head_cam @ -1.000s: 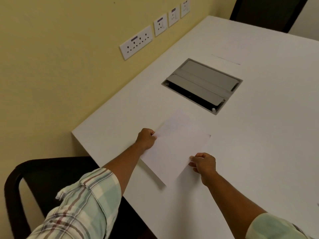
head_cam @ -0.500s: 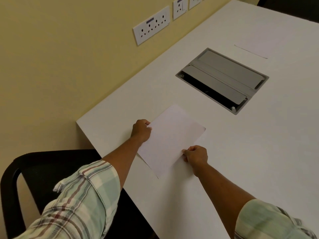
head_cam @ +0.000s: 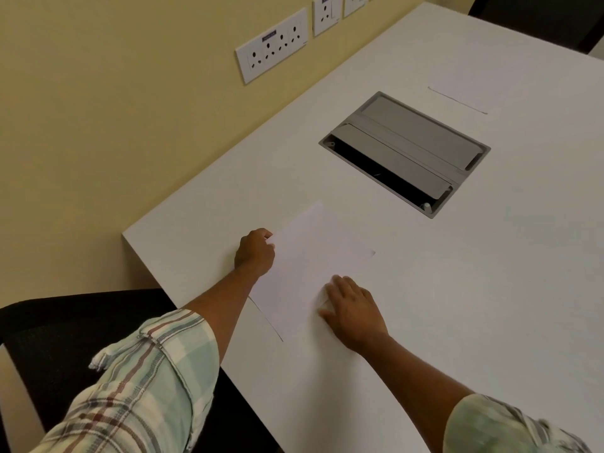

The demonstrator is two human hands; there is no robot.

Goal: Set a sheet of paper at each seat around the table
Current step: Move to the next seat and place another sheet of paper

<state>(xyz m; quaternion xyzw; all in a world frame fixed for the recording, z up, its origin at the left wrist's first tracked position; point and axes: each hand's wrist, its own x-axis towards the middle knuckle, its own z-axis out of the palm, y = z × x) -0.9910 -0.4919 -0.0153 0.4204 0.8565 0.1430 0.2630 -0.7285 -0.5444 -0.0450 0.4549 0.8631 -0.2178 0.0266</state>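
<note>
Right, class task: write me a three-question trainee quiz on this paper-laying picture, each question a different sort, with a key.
1. True or false: the right hand lies flat on the near sheet.
2. Which hand grips that sheet's edge? A) left hand B) right hand C) neither
3. Fill in: a far sheet lies beyond the grey ____ set into the table.

Key: 1 true; 2 A; 3 hatch

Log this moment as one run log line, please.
step: laying sheet of paper at near seat | left hand: gripping its left edge | right hand: flat on it | second sheet: beyond cable box
</note>
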